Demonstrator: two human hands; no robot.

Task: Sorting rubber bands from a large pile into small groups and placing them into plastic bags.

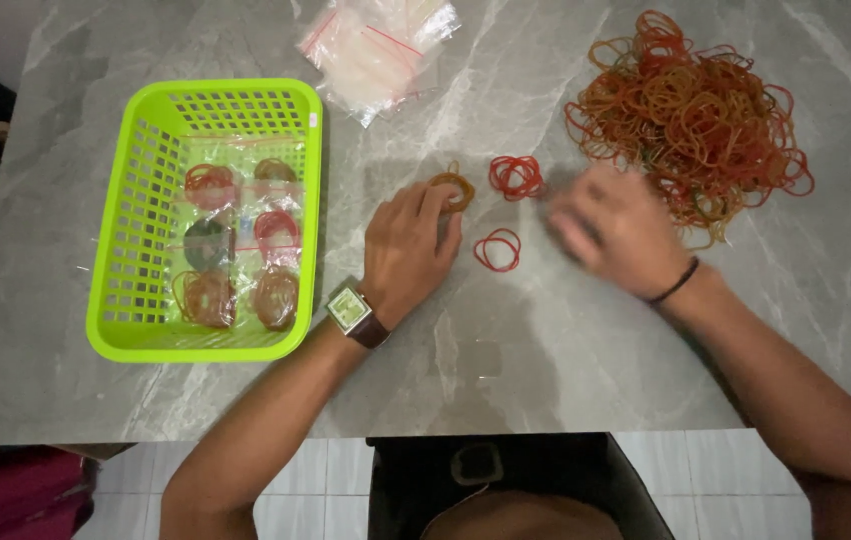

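- Sorting of rubber bands looks like the step in hand, judged from the layout: loose bands on the right, small counted groups in the middle, bagged groups on the left.
- Left hand (408, 250), wearing a square wristwatch (354, 311), rests knuckles-up at the centre of the grey marble counter (506, 350); its fingertips press down on a small orange-brown bundle of bands (453, 186), so its grip is closed on that bundle against the surface.
- Right hand (614, 232), with a dark cord on the wrist, is blurred at centre right, between the small groups and the big pile; whether its fingers are apart or pinched on anything, I cannot tell.
- Big tangled pile of rubber bands (691, 112), orange, red and brown, lies in the upper right of the frame, just beyond the right hand.
- Two small red groups lie apart from the pile: one cluster (517, 176) just right of the orange-brown bundle, and a loose red pair (498, 250) lower down, between the two hands.
- Green plastic basket (116, 290) stands at the left and holds six clear bags, each with a small bundle of bands inside.
- Stack of empty clear bags (378, 50) with red seal strips lies at the top centre.
- Next move, as I judge it, calls for a steady pinch to lift the pressed bundle whole without scattering it, and a free hand to open a bag.
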